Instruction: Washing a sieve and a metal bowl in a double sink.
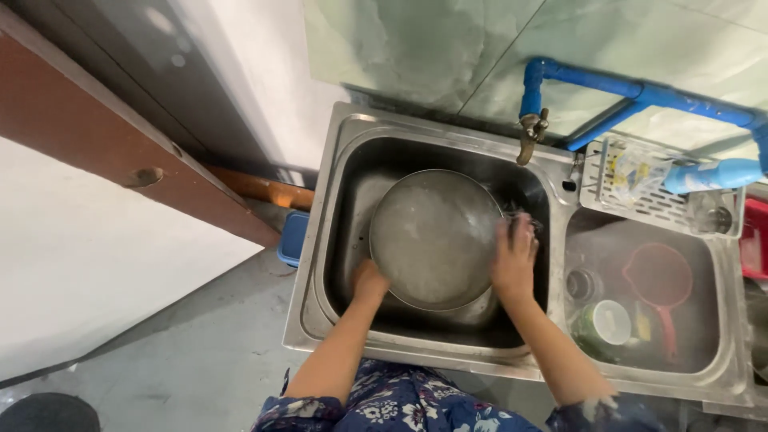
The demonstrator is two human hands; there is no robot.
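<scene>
Steel sink (pixel 336 240), left basin | I'm gripping the round pan (pixel 436 236) at its near-left rim with my left hand (pixel 370 282) | my right hand (pixel 514 256) is pressing flat and open on its right edge.

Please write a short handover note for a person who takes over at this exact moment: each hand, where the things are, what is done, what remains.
Left hand: grips the lower left rim of the round metal pan, steadying it.
Right hand: pressed on the pan's right edge; a dark scrubber seems to be under the fingers, blurred.
The pan lies in the left basin of the steel sink, its surface wet and soapy.
Tap: no water visibly running.
Right basin: red ladle and a green cup waiting.
Done: pan soaped, as it looks. Left: probably rinsing, then the right basin items.
</scene>
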